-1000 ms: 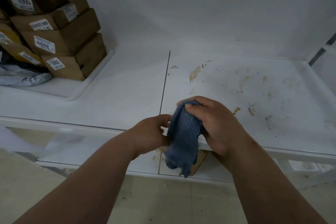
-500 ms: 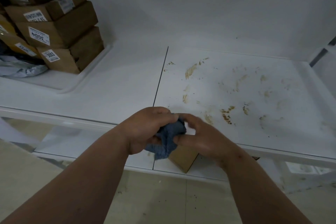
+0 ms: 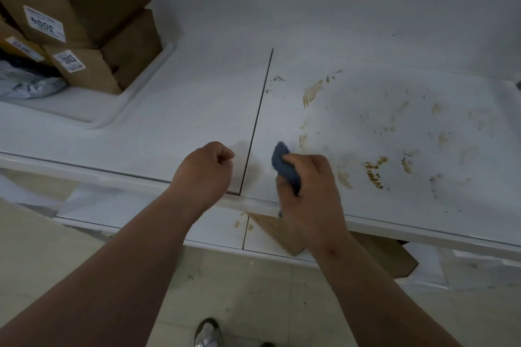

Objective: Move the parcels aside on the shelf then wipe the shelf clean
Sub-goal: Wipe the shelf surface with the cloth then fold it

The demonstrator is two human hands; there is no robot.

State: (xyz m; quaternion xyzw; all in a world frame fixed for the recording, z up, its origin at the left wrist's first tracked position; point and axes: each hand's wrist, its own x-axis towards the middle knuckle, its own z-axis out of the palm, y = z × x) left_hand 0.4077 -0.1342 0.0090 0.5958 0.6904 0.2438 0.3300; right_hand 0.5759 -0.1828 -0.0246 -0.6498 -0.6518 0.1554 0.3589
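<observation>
The right hand (image 3: 307,186) grips a bunched blue cloth (image 3: 284,166), fingers curled tight around it, and only a small part of it shows past the fingertips. The left hand (image 3: 204,169) is closed in a loose fist and holds nothing. The brown stains (image 3: 373,170) on the shelf (image 3: 197,110) lie just beyond and to the right of the right fingers; the parcels (image 3: 84,22) are stacked well away, past the left fingers. With so little cloth exposed, the knuckles may rub the dirt and only smear it. A hard push near the front edge could also make the hand slip off, toward the 1 cardboard piece (image 3: 277,231) below.
</observation>
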